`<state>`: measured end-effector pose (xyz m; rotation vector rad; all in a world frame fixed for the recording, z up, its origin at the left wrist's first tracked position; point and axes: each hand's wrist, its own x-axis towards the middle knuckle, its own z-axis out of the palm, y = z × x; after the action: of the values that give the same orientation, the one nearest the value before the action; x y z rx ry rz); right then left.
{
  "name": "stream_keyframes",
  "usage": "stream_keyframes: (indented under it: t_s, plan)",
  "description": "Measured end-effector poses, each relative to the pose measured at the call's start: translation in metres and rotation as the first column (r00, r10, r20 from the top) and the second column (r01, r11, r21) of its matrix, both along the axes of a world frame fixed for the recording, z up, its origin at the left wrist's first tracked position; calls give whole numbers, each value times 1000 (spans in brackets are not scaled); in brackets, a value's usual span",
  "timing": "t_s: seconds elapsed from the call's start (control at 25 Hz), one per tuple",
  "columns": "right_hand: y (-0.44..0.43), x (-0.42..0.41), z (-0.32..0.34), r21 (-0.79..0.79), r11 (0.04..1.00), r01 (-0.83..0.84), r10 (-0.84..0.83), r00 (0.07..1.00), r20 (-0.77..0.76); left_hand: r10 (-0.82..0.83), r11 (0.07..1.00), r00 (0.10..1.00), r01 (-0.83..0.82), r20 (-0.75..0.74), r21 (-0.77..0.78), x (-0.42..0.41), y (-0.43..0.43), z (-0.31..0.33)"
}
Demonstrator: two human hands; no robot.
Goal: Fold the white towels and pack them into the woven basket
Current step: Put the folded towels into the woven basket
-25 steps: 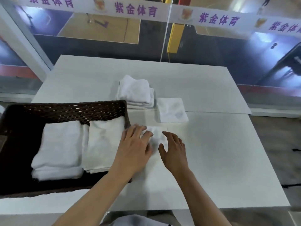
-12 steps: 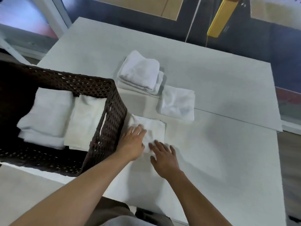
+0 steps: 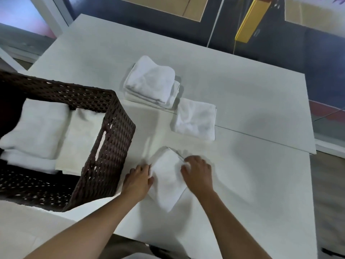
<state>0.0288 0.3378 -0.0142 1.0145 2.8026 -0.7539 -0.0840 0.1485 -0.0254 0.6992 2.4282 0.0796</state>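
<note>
Where the table comes closest to you, your two hands sit on either side of a small towel. It is white and folded, and it lies just right of the basket. Your left hand has its fingers curled against the towel's left edge, gripping it. Your right hand is curled over the towel's far right corner, with a bit of white cloth showing between the fingers. The picture is smeared there, so it looks like a pinch, though I can't make out each finger. The hands are apart with the towel between them, its near corner pointing toward you.

To your left is the dark woven basket, its right wall near your left hand. Inside it two folded pieces lie side by side: a thick white towel on the left and a flatter cream towel against the right wall.

Farther out, a single folded towel lies flat across the seam in the tabletop. Just beyond it and to the left sits a stack of folded towels. Past the table's far edge stands a yellow post.
</note>
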Motion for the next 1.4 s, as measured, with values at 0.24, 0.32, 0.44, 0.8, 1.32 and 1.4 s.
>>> stream_keyframes:
  t_s: [0.24,0.32,0.44,0.8,1.32,1.4]
  plan:
    - [111,-84,5,-310,593,743,-715,663,223,-73,996,988,80,-133,44,6,-1,-5]
    - [124,-95,-7,-313,517,797,-739,600,306,-96,991,978,111,-187,75,9,1,-4]
    - [130,-99,-24,-297,538,789,-696,615,371,-76,986,981,100,-181,131,10,5,2]
    - [107,-51,54,-485,788,380,-572,744,-346,58,959,994,-31,-89,281,-13,33,44]
    - [51,-37,247,-515,841,-168,-203,783,-588,-8,535,715,-587,699,607,-51,48,173]
    - [38,-52,255,-553,816,-166,-245,768,-592,27,460,728,-617,685,638,-57,27,190]
